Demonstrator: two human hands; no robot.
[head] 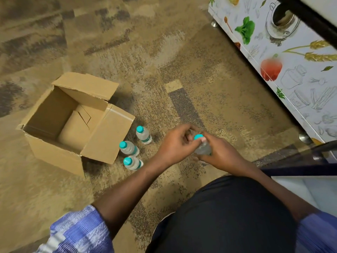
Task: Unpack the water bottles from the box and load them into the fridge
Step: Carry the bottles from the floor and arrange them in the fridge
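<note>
An open cardboard box [54, 114] stands on the carpet at the left; its inside shows no bottles. Three small clear water bottles with teal caps stand on the carpet by its right flap: one at the back [144, 135], one in the middle [129, 148], one nearest me [133, 163]. My right hand [222, 156] grips the body of a fourth bottle [202, 147] above the carpet. My left hand [177, 143] has its fingers curled beside that bottle's teal cap; whether they touch it is unclear.
A fridge or cabinet panel [291, 70] printed with vegetables and wheat runs along the right, on metal feet. A dark glass edge [310, 154] and a white shelf [310, 190] lie at the lower right. My dark-trousered knee fills the bottom centre.
</note>
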